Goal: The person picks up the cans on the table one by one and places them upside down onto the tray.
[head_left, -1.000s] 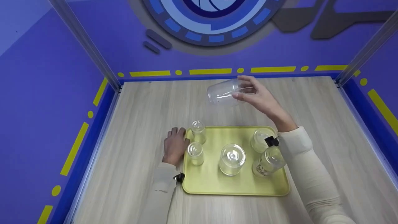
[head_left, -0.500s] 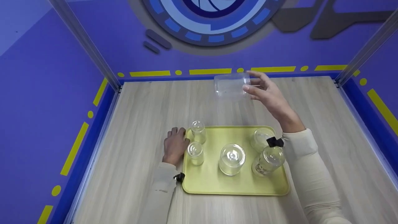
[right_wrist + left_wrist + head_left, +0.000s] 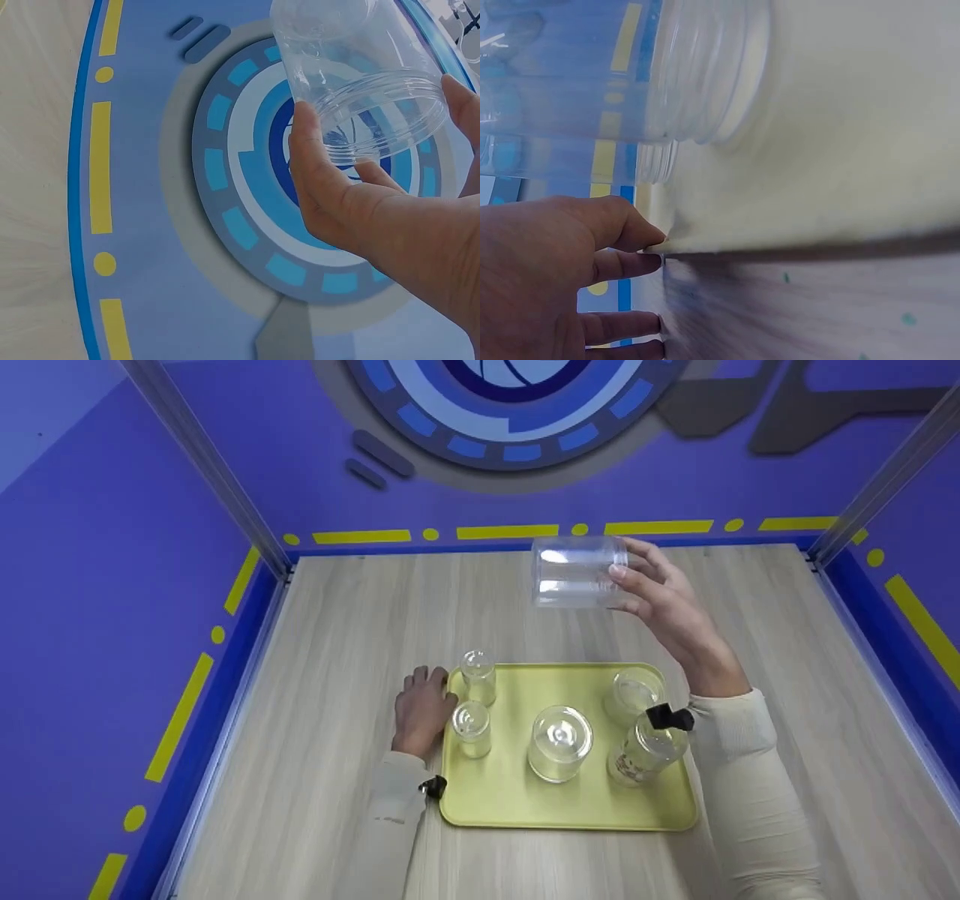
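My right hand (image 3: 675, 611) grips a clear plastic jar (image 3: 574, 574) by its threaded mouth, high above the far part of the table. The jar lies sideways in the head view, its base pointing left. In the right wrist view, the thumb and fingers sit around the ribbed neck (image 3: 382, 112). My left hand (image 3: 424, 709) rests at the left edge of the yellow tray (image 3: 517, 802), its thumb touching the rim and the other fingertips on the table side. Beside that hand, two small clear jars (image 3: 472, 727) stand upside down on the tray.
A wide clear jar (image 3: 561, 742) stands upside down mid-tray. At the tray's right are another clear jar (image 3: 632, 694) and a tall printed one (image 3: 645, 750), partly overlapped by the black wrist mount (image 3: 669, 718). Blue-purple panels (image 3: 420, 502) bound the wooden table (image 3: 337, 615).
My right hand has moved right with the jar, which has swung from tilted to nearly level. The left hand, the tray and the jars on it have stayed put.
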`<state>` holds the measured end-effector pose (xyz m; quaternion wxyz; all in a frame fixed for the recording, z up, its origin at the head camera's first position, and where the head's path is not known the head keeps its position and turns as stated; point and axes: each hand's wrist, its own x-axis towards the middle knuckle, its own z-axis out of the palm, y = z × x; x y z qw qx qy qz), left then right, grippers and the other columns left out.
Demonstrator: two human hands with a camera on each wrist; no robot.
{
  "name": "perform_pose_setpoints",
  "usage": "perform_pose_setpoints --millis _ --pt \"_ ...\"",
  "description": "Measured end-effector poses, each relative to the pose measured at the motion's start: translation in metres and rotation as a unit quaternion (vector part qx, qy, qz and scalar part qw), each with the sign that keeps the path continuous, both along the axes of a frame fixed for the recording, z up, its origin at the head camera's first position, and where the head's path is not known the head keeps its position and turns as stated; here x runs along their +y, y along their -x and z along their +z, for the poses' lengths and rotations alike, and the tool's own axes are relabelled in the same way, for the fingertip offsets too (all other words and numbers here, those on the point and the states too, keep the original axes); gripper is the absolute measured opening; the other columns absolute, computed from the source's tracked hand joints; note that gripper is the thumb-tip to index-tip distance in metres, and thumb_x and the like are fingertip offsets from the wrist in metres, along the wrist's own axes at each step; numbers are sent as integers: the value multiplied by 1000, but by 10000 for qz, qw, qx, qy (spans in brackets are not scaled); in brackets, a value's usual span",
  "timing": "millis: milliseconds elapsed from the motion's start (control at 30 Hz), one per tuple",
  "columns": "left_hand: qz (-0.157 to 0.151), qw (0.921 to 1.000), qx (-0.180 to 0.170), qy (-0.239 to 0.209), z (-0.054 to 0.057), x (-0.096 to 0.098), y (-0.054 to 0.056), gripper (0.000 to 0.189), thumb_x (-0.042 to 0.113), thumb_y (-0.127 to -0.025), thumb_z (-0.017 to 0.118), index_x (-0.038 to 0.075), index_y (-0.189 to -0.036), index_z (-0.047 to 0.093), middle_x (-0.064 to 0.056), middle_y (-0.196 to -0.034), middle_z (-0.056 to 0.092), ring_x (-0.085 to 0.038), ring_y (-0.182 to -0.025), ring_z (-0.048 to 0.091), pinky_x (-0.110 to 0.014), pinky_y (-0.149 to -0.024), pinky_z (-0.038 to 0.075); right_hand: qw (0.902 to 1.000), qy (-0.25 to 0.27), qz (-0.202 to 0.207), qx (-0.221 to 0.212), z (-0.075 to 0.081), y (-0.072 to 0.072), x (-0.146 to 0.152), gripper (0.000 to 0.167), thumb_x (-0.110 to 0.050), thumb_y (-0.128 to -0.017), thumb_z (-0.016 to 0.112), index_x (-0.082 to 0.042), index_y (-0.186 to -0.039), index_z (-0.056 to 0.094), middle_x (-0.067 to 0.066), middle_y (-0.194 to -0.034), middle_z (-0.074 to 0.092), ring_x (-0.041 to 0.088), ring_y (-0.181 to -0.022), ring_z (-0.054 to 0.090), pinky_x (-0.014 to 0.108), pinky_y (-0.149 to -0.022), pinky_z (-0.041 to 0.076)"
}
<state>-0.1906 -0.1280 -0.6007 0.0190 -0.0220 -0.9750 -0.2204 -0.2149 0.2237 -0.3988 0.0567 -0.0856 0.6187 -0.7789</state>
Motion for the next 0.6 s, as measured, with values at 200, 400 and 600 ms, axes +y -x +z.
perform_pose_setpoints --millis 200,400,600 --pt "14 10000 52 27 0 0 0 32 23 -97 69 8 -126 69 -19 -130 60 -39 -113 56 -55 -84 53 9996 249 -92 -116 -7 -8 3 53 -11 -104 62 -8 -153 42 19 -143 46 29 -118 61 35 -92 57" --pt "34 9999 20 -121 1 -1 0 30 20 -96 68 8 -123 70 -17 -129 60 -39 -113 57 -55 -85 53 9990 393 -117 -191 -15 -16 7 50 -11 -105 62 -8 -150 41 20 -137 53 26 -113 64 36 -93 57" --pt "199 9977 -293 -581 7 -3 3 28 21 -99 65 6 -121 72 -19 -142 59 -40 -128 55 -57 -98 50 9982 496 -208 -259 -17 -23 8 51 -11 -106 62 -6 -151 38 18 -135 57 26 -111 64 37 -93 58"
